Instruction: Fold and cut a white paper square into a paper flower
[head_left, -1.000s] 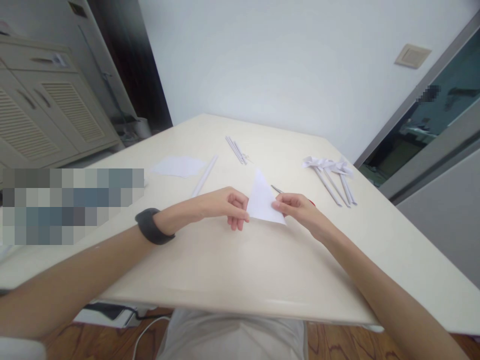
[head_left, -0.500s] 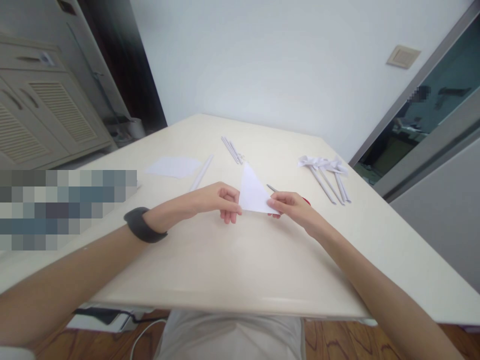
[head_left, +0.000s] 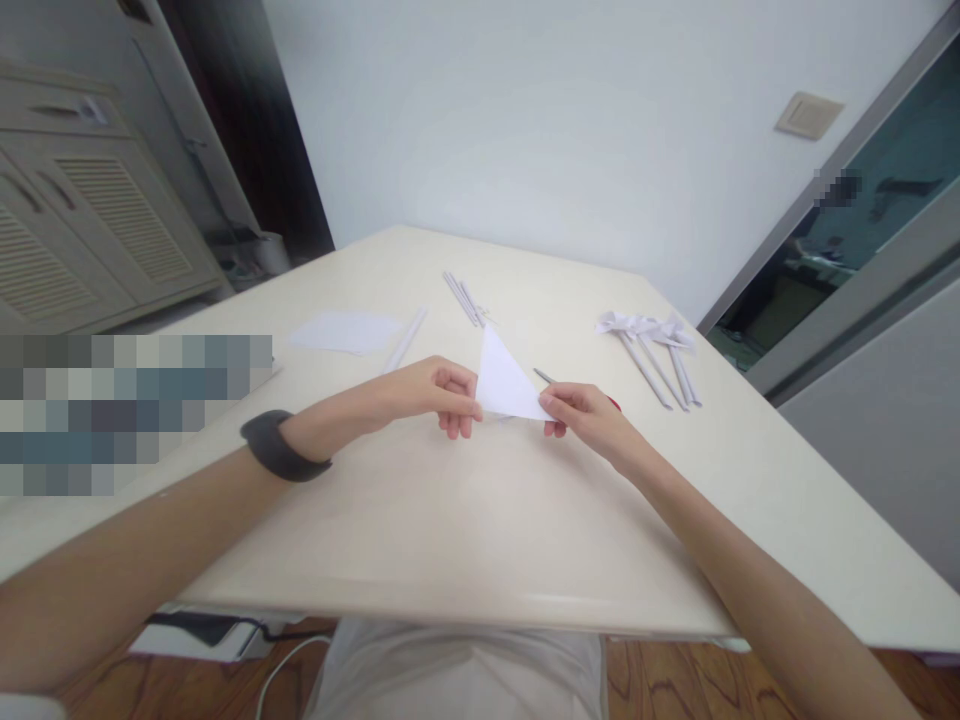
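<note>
A white paper folded into a triangle (head_left: 504,384) is held just above the cream table (head_left: 465,520), near its middle. My left hand (head_left: 439,392) pinches the triangle's left corner, and a dark band sits on that wrist. My right hand (head_left: 583,412) pinches its right corner. The paper's point stands up and away from me. Behind my right hand lie scissors (head_left: 546,378) with a red handle, mostly hidden by the hand.
Several finished paper pinwheels on white sticks (head_left: 656,345) lie at the right. A bundle of thin white sticks (head_left: 465,297) lies farther back. A flat white sheet (head_left: 346,331) and a single long stick (head_left: 405,340) lie at the left. A louvered cabinet (head_left: 82,230) stands left.
Both hands have drawn the folded triangle slightly left and farther from me, and the paper leans lower than a second ago. The grips on both corners are unchanged.
</note>
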